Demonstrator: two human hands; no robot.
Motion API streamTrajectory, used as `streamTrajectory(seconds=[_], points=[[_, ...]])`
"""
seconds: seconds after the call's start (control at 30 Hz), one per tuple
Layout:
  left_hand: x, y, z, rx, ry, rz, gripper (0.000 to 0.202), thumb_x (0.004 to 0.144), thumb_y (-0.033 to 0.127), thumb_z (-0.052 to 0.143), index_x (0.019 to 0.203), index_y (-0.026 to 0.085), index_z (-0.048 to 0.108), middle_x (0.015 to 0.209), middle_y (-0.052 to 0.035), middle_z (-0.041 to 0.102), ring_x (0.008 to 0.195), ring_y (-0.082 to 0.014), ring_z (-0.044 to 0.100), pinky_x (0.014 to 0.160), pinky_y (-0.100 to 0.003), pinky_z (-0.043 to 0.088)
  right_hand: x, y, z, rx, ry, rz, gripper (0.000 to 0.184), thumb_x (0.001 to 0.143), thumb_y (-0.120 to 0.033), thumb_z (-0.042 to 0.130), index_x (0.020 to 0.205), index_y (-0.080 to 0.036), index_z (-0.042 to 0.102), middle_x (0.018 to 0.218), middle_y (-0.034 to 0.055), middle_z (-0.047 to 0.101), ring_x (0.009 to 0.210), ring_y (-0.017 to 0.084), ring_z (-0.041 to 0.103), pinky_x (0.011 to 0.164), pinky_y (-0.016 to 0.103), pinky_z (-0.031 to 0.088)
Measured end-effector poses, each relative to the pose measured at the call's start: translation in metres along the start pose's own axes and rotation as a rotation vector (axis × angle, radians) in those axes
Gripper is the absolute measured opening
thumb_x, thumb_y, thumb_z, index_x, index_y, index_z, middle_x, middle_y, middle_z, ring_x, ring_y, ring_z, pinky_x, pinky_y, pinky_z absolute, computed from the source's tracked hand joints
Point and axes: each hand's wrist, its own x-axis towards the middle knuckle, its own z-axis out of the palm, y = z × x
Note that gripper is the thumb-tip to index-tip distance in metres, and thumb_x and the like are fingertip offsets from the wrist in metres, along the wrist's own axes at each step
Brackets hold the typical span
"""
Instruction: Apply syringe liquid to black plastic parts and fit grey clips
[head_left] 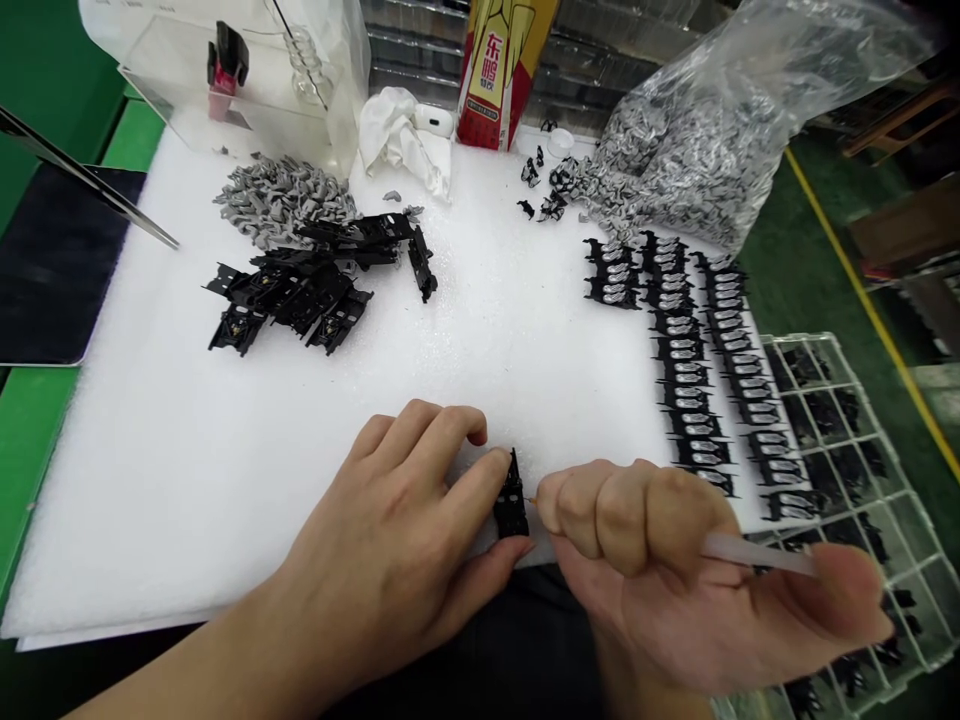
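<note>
My left hand [405,520] pinches a small black plastic part [511,495] between thumb and fingers, holding it upright at the near edge of the white foam sheet [465,330]. My right hand [660,560] is closed in a fist round a thin translucent white stick [757,553]. The stick's tip touches the black part's right side.
A pile of loose black parts [300,290] and grey clips [281,195] lies at the back left. Rows of finished black-and-silver parts [697,370] line the right side beside a clear grid tray [840,400]. A bag of grey clips [690,150], a white cloth, a red-yellow carton and a clear box stand at the back.
</note>
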Motion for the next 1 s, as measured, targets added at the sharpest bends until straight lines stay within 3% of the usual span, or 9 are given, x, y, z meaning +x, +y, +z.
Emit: streamTrajectory(seconds=[0.13,0.23,0.3,0.5,0.77,1.0], points=[[0.000,0.000,-0.001,-0.019,-0.011,-0.009,0.035,0.098,0.041,0.066,0.123,0.018,0.063,0.123,-0.0128,0.059,0.103,-0.0309,0.053,0.079,-0.046,0.041,0.000,0.000,-0.001,-0.025,-0.033,0.085,0.061,0.091,-0.076,0.062,0.063,-0.024,0.046,0.057,-0.0037,0.037,0.056,0.016,0.037,0.061,0.038,0.034],[0.001,-0.001,-0.001,-0.038,-0.018,-0.015,0.034,0.097,0.042,0.067,0.122,0.019,0.064,0.123,-0.0122,0.059,0.103,-0.0311,0.053,0.079,-0.046,0.041,0.001,0.004,-0.001,0.122,-0.016,-0.003,0.068,0.095,-0.086,0.039,0.065,-0.024,0.036,0.053,-0.0070,0.028,0.049,0.012,0.024,0.057,0.037,0.031],[0.000,-0.001,-0.002,-0.044,-0.024,-0.021,0.034,0.097,0.043,0.068,0.121,0.019,0.064,0.123,-0.0118,0.059,0.102,-0.0309,0.053,0.079,-0.046,0.041,0.003,0.006,0.000,0.182,0.007,-0.009,0.069,0.096,-0.087,0.033,0.065,-0.025,0.032,0.051,-0.0080,0.023,0.047,0.012,0.020,0.055,0.037,0.030],[0.000,-0.001,-0.002,-0.046,-0.026,-0.026,0.033,0.097,0.042,0.068,0.121,0.020,0.064,0.122,-0.0115,0.059,0.101,-0.0306,0.052,0.079,-0.046,0.040,0.012,0.006,0.007,0.166,-0.023,0.024,0.063,0.100,-0.068,0.047,0.059,-0.024,0.030,0.048,-0.0081,0.021,0.044,0.011,0.017,0.052,0.035,0.025],[0.000,-0.003,0.000,-0.055,-0.019,-0.019,0.032,0.096,0.042,0.067,0.119,0.020,0.065,0.120,-0.0111,0.059,0.098,-0.0295,0.052,0.077,-0.044,0.039,0.012,0.005,0.009,0.124,0.038,0.089,0.068,0.091,-0.069,0.063,0.054,-0.023,0.029,0.046,-0.0066,0.027,0.046,0.012,0.025,0.054,0.035,0.032],[0.000,-0.002,0.000,-0.047,-0.016,-0.017,0.032,0.097,0.043,0.067,0.118,0.020,0.065,0.121,-0.0112,0.059,0.099,-0.0297,0.052,0.077,-0.045,0.039,0.013,0.005,0.010,0.102,0.048,0.084,0.067,0.094,-0.068,0.058,0.054,-0.023,0.028,0.046,-0.0063,0.028,0.045,0.012,0.025,0.053,0.035,0.033]])
